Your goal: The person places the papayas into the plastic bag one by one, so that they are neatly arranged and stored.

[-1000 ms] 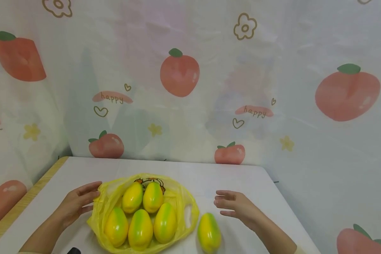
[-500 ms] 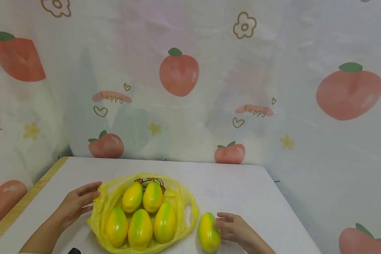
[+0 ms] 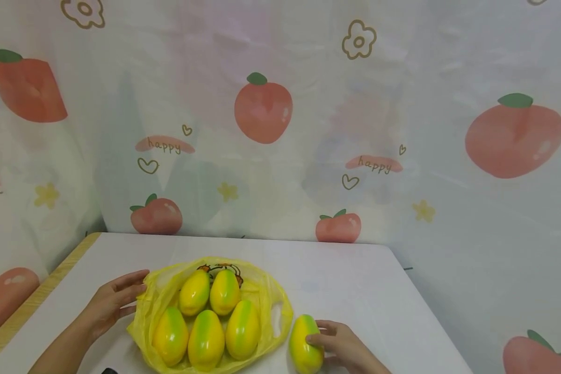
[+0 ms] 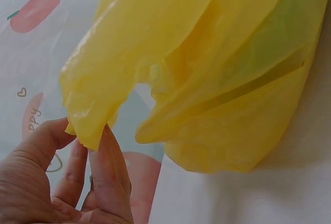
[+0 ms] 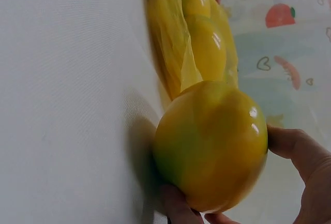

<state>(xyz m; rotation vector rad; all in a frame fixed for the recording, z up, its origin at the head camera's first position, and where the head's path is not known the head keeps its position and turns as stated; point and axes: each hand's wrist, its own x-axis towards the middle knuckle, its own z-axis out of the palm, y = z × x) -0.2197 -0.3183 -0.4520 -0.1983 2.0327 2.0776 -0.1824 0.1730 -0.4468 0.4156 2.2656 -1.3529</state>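
A yellow plastic bag (image 3: 276, 291) lies open on the table with several yellow-green mangoes (image 3: 206, 340) inside. At its left side my left hand (image 3: 114, 304) pinches the bag's edge; the left wrist view shows the thin film (image 4: 98, 110) between thumb and fingers. To the right of the bag, a single mango (image 3: 304, 343) is on the table. My right hand (image 3: 348, 347) grips it from the right, thumb on one side and fingers on the other, as the right wrist view shows. The fingers behind this mango are partly hidden.
The white table (image 3: 346, 280) has a wood-coloured left edge (image 3: 37, 293). A fruit-printed curtain (image 3: 290, 171) stands behind and at both sides. A small dark object (image 3: 109, 371) shows at the bottom edge of the head view.
My right hand has come down and left from above the table to the loose mango and taken hold of it. The left hand and the bag have stayed in place.
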